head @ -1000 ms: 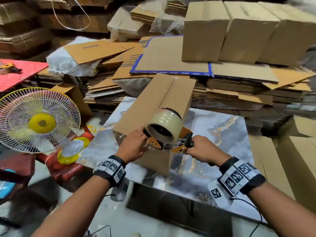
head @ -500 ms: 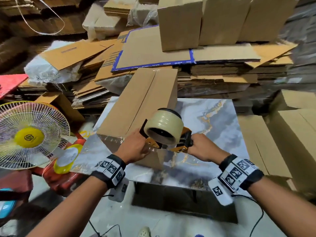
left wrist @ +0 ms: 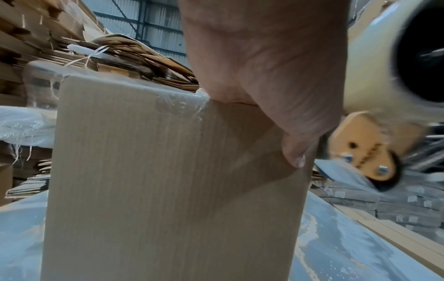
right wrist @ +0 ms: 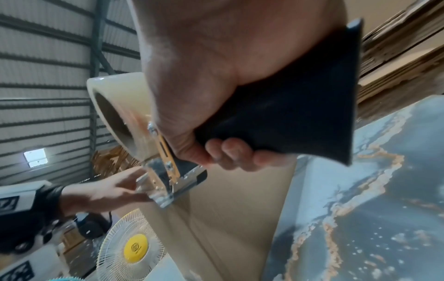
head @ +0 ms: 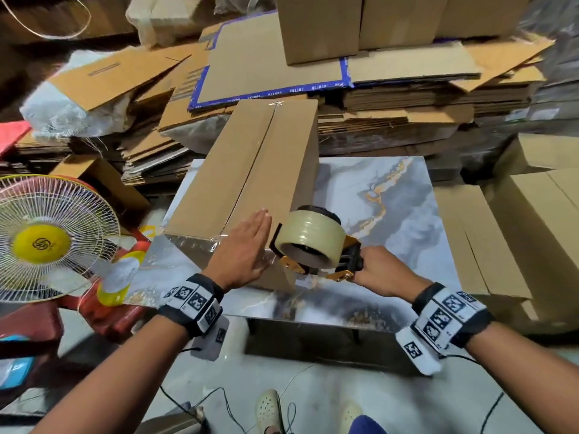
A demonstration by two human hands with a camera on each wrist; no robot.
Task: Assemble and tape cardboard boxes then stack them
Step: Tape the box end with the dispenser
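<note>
Left hand (head: 242, 247) has flattened, seemingly pressing the box (head: 247, 164).

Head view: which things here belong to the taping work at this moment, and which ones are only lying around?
In use:
- cardboard box on the marble table
- tape dispenser, gripped by the right hand
- left hand, flat on the box's near end

Lying about:
- fan
- flattened cardboard sheets
- finished boxes behind
- boxes at right
</note>
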